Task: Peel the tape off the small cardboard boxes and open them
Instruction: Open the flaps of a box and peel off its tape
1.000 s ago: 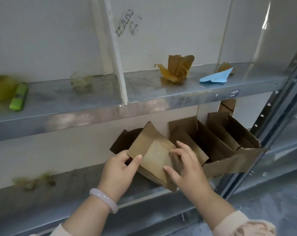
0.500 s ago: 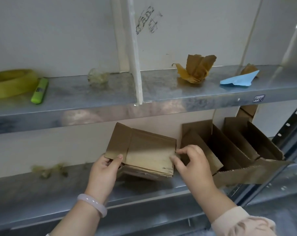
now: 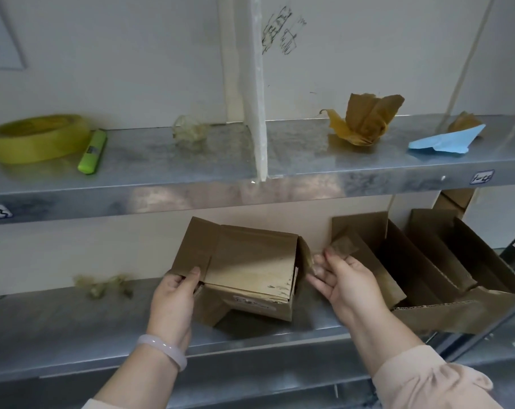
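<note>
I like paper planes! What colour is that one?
The paper plane is light blue, clearest in head view.
</note>
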A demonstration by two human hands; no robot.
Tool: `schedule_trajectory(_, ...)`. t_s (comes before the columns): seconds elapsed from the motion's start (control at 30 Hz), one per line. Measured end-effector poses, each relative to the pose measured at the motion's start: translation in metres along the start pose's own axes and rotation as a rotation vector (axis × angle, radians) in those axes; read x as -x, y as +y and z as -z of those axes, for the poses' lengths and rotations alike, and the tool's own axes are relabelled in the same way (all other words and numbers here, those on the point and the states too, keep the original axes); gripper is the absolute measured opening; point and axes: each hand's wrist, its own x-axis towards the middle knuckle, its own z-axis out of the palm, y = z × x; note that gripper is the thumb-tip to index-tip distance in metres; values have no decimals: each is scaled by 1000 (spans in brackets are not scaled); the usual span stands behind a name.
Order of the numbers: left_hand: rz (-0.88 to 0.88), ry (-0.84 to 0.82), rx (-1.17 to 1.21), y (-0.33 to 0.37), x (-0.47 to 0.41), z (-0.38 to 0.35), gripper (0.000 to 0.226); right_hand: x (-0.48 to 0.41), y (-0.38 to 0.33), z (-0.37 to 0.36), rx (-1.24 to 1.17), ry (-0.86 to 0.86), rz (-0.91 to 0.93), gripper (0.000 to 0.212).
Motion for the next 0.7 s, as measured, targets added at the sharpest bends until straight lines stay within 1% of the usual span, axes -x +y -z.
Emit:
schedule_trajectory(0.1,-2,-14,17,3,-1,3,7,2,4,-11,-60,-61,-53,4)
schedule_trajectory(0.13,-19,-31,8,5,-3,4,17,3,6,-14,-48,-88,-48,6)
schedule_trajectory(0.2,-96,-50,-90,11,-7,8,60,5,7,-19,59,-124,15,14)
schedule_trajectory(0.23,-188,-17,-247,15,-9,12,80,6,7,-20,129,-132,60,16)
schedule_trajectory(0.27,-350,27,-489,20,-9,15,91,7,6,-21,187,-141,102,17)
schedule_trajectory(0.3,-582,58,-758,24,-8,17,92,9,6,-21,236,-154,136,17)
schedule_trajectory(0.33,-834,33,-957,29,-5,16,89,10,6,-23,282,-172,162,16)
schedule_trajectory(0.37,-1029,-71,-1061,35,1,12,85,13,7,-25,335,-195,189,17)
schedule_trajectory(0.4,-1089,-232,-1102,42,10,5,83,16,8,-30,392,-224,220,20)
schedule_trajectory(0.43,-1051,-381,-1106,47,20,-4,80,20,12,-35,444,-251,250,23)
schedule_trajectory(0.47,-970,-485,-1139,50,27,-12,76,22,16,-40,475,-278,276,24)
schedule_trajectory(0.5,-902,-531,-1216,50,31,-20,74,25,20,-45,486,-300,293,22)
schedule_trajectory(0.57,-836,-505,-1361,42,29,-27,77,28,27,-52,470,-318,301,16)
schedule_trajectory(0.63,-829,-454,-1336,35,23,-26,65,29,34,-56,422,-317,274,14)
schedule_trajectory(0.7,-820,-418,-1282,29,18,-23,51,30,38,-58,329,-315,196,13)
